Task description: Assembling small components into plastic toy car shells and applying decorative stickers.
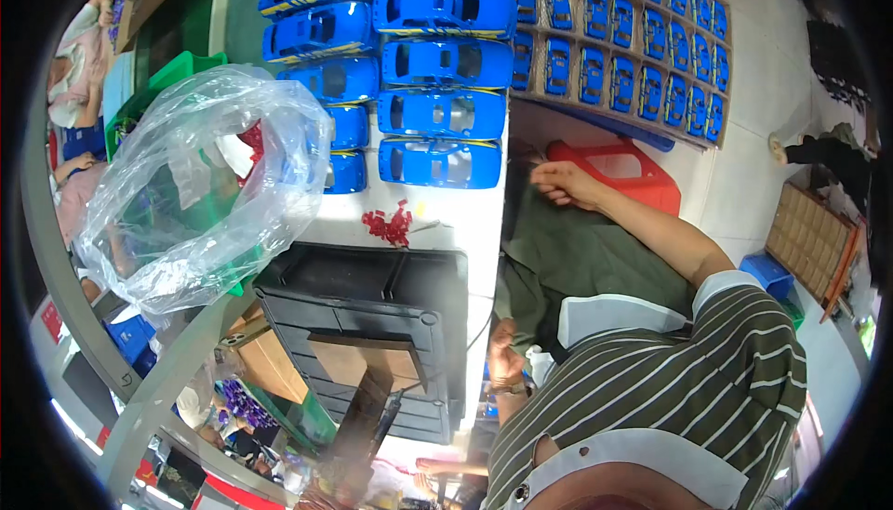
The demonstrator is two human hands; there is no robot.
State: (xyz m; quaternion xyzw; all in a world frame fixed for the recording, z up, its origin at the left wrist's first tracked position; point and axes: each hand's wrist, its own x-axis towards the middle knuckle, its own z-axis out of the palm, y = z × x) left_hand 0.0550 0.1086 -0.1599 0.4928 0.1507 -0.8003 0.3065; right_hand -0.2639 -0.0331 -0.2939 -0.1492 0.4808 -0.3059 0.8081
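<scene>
My right hand [564, 184] is over the upper part of a dark green apron [595, 254], beside the table edge. Its fingers are bent and pressed together; whatever they may hold is too small to tell. Lower down, my left hand [505, 355] is curled next to the apron's edge, with a band on the wrist. What it holds, if anything, is hidden. On the white table [482, 231] close by, blue toy car bodies [440, 162] are lined up in two columns. A small heap of red pieces [387, 224] lies below them.
A clear plastic bag [209, 189] stands open left of the cars, with red pieces inside. A black plastic panel [363, 324] takes up the table's near part. Beyond my right hand are a tray of blue car bodies [621, 40] and a red stool [642, 175]. Other people sit at left.
</scene>
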